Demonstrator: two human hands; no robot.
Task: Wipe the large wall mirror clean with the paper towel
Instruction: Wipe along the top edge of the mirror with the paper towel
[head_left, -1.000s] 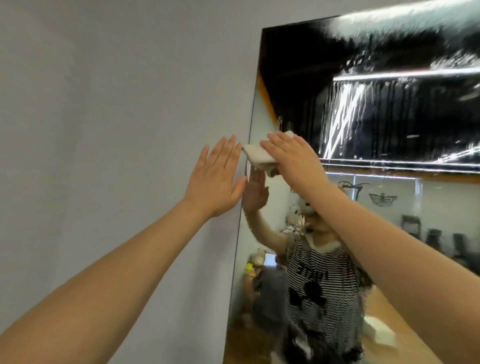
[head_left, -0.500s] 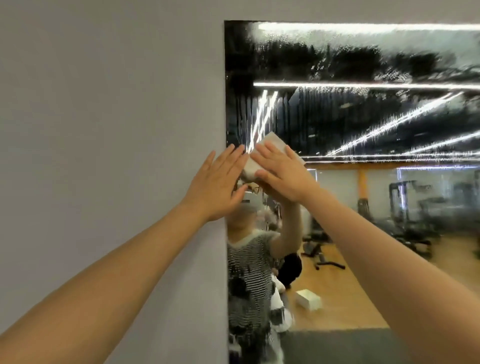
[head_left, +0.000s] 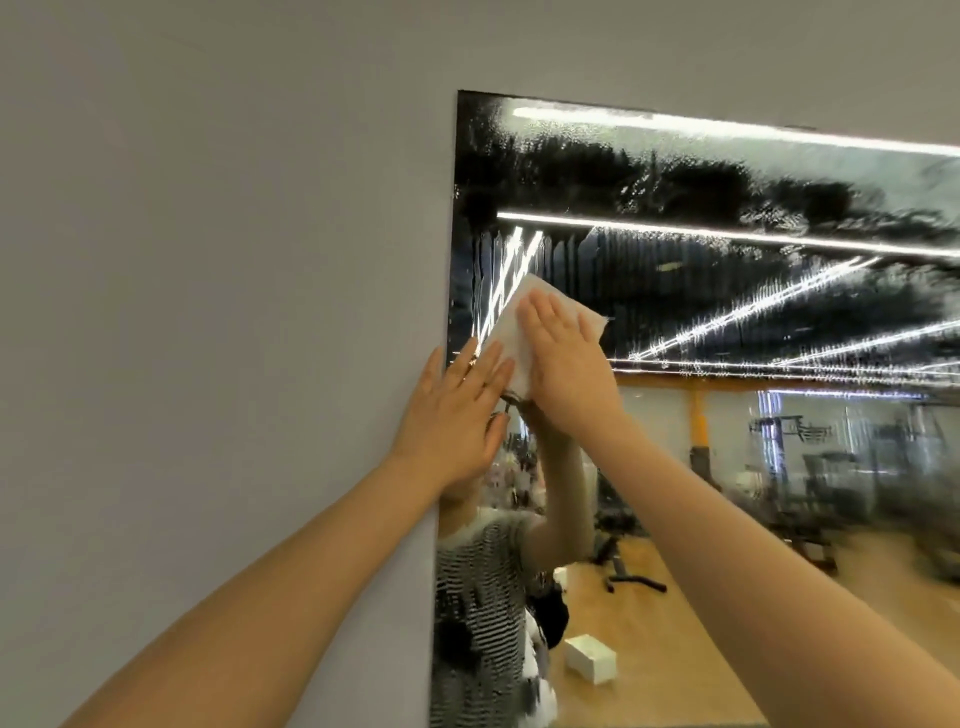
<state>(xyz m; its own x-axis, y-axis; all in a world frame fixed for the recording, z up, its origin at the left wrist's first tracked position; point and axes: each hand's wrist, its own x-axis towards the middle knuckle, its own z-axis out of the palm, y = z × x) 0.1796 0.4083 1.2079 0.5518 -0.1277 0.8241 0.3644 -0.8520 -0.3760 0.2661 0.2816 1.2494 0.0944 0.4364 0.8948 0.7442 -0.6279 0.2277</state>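
Two bare arms reach up to a wall mirror, one hand flattening a paper towel on the glass.

The left hand lies released, fingers straight, across the mirror's left edge, partly on the grey wall. Just to its right, touching it, the right hand presses flat-fingered on the folded white paper towel, which pokes out above its fingertips. Beyond them the mirror is streaked with wet runs.

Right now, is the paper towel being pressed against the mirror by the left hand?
No, the right hand presses the paper towel flat on the mirror.
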